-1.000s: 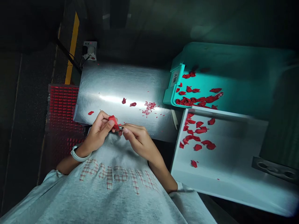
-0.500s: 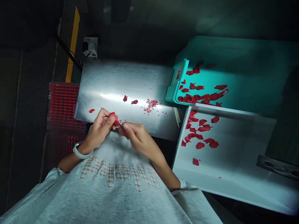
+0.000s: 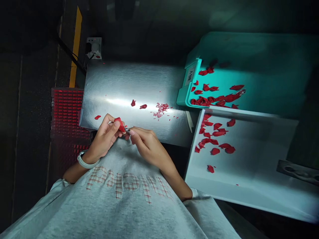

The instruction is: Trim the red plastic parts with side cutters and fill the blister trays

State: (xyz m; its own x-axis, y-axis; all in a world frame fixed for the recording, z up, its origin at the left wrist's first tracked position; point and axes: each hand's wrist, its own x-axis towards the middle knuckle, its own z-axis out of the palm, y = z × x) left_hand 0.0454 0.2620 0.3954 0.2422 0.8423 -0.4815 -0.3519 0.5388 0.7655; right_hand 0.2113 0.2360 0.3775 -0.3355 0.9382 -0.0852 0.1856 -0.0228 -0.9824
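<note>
My left hand is closed around an angular red plastic piece, pinched between thumb and fingers near the table's front edge. My right hand grips a small shiny metal clipper, mostly hidden by the fingers. Its tip meets the right end of the red piece, where a thin red sliver sticks up. Beyond the hands, a dark red piece and a second one lie on the metal table. Another red piece rests to the left. Small red scraps are heaped toward the right.
At right, a teal bin holds several red pieces, and a white bin nearer me holds more. A pale strip lies at the table's right edge. Left are a clear tray of red parts and a power socket.
Both hands stay together at the red piece, with the clipper shifting slightly at its end. A thin red sliver now shows above the clipper. The whole view has drifted a little.
</note>
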